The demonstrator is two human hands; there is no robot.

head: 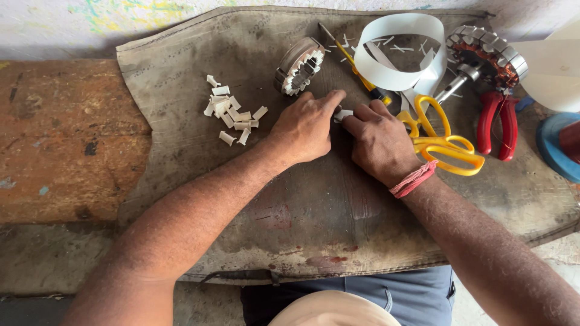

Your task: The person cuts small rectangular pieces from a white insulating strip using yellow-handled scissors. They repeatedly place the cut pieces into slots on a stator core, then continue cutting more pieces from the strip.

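White paper piece (344, 114) pinched between your two hands
Your left hand (307, 127) and right hand (379, 139) fingers close on it mid-mat (181, 157)

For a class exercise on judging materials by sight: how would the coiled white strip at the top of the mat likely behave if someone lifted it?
The coiled white strip looks thin and flat, so it is probably light and floppy. It holds a loose loop, so it may spring or uncoil when lifted. The yellow scissors beside it and the small cut white pieces suggest it cuts easily.
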